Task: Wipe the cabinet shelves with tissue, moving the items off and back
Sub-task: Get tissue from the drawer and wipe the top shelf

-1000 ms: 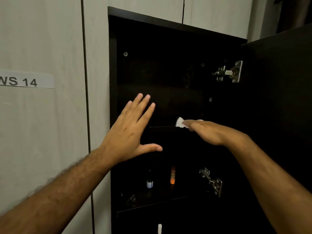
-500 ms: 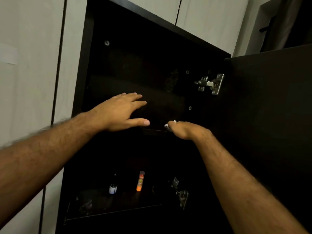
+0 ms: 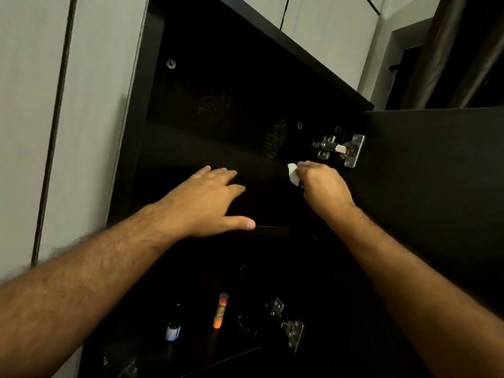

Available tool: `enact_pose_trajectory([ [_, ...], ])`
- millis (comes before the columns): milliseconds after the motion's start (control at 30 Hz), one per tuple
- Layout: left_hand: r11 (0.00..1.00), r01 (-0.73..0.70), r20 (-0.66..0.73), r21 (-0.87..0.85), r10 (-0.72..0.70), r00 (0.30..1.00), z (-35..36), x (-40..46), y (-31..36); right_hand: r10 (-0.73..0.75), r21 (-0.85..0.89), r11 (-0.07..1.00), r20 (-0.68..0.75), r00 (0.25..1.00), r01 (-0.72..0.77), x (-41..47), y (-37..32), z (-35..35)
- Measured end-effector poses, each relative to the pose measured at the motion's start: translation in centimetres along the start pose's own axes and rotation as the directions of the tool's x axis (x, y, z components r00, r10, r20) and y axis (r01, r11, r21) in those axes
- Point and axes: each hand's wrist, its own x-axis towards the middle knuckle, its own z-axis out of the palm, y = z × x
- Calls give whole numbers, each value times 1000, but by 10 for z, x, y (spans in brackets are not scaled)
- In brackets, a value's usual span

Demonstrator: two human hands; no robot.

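Pale grey wall panels (image 3: pixel 90 110) framed the dark open cabinet (image 3: pixel 141 137) as you reached into it with both bare arms. Your right hand (image 3: pixel 321 186) was curled around a small wad of white tissue (image 3: pixel 292 174), crumpled and creased, only a pale corner of it showing past your knuckles; it sat at the far right of the upper compartment, just beside the upper metal hinge (image 3: pixel 339 150), though the gloom hid whether it touched the shelf or the back wall. Your left hand (image 3: pixel 207 199) stretched flat and empty, fingers straight and slightly spread, thumb out along the front edge of the upper shelf (image 3: pixel 271 230). The cabinet door (image 3: pixel 436 186) stood swung open at the right.

On the lower shelf (image 3: pixel 218 358), well below your hands, a small dark bottle with a white and blue label (image 3: pixel 173 327) stood upright, near an orange tube with a clear cap (image 3: pixel 220 311), also upright. A dark ring-like item (image 3: pixel 246 326) lay to the right of the tube, too dim to identify. A second hinge (image 3: pixel 287 324) gleamed beside it.
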Motion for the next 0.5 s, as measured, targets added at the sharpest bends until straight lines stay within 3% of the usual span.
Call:
enact_pose_trajectory([
  [67,1000,-8,-4,17,8,1000,2,0,-1,-87,-211,970,173,981,123,5,3,10],
  [167,999,-22,10,28,22,1000,2,0,-1,-73,-469,845,374,924,257,-7,5,24],
  [500,995,-104,131,-10,105,986,6,-1,-2,4,-208,960,685,729,190,-23,-17,1],
])
